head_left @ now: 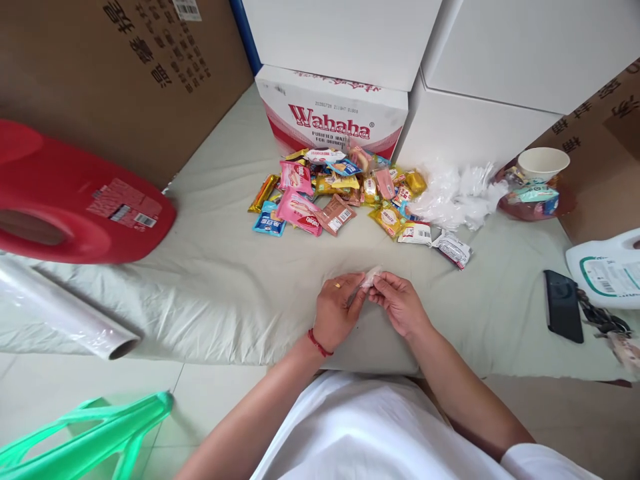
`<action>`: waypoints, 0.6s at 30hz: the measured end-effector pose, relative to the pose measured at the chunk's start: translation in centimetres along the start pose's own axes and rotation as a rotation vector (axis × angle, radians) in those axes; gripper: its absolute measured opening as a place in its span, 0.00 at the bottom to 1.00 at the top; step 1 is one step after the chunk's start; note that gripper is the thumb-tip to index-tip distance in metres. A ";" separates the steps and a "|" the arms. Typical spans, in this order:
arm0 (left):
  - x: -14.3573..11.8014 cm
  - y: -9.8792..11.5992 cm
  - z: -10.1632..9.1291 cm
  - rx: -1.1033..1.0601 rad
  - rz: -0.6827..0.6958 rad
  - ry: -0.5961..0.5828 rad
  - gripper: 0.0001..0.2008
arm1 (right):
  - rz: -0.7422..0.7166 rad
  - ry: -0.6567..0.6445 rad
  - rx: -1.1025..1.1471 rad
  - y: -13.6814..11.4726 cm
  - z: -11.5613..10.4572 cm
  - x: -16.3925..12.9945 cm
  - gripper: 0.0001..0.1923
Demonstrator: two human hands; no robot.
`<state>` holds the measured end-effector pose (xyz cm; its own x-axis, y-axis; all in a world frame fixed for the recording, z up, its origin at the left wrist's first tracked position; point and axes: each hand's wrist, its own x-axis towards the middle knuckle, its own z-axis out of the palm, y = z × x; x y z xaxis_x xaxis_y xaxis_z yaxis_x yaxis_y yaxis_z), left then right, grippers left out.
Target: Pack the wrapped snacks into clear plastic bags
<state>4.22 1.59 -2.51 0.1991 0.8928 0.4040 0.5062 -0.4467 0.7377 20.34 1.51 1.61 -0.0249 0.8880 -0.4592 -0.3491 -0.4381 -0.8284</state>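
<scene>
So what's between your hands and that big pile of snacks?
Nothing but bare, wrinkled pale sheet, as the head view shows. The left hand and right hand pinch a small clear wrapper, apart from the snack pile.

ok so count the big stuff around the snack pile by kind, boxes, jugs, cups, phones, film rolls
Cardboard boxes: 2, the Wahaha box and the brown box
Jugs: 2, red jug and white jug
Paper cup: 1
Phone: 1
Film roll: 1
Total: 7
</scene>
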 end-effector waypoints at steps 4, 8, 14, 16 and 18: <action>0.3 0.9 -0.4 -0.093 -0.026 0.054 0.21 | -0.029 -0.001 -0.048 0.2 -0.1 0.2 0.21; 0.8 1.5 -0.4 -0.168 -0.078 0.054 0.07 | -0.080 -0.015 -0.100 0.4 -0.4 0.0 0.21; 1.0 1.9 -0.2 -0.402 -0.178 -0.005 0.05 | -0.120 -0.067 -0.075 0.7 -0.4 -0.4 0.21; 1.0 2.0 -0.2 -0.440 -0.241 -0.024 0.06 | -0.152 -0.039 -0.147 0.8 -0.5 -0.4 0.19; 1.1 2.1 -0.1 -0.453 -0.304 -0.014 0.06 | -0.182 -0.027 -0.239 0.9 -0.6 -0.4 0.16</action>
<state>5.44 1.63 -0.46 0.1127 0.9849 0.1317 0.1307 -0.1460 0.9806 20.63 0.68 0.90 -0.0082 0.9569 -0.2904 -0.1194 -0.2892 -0.9498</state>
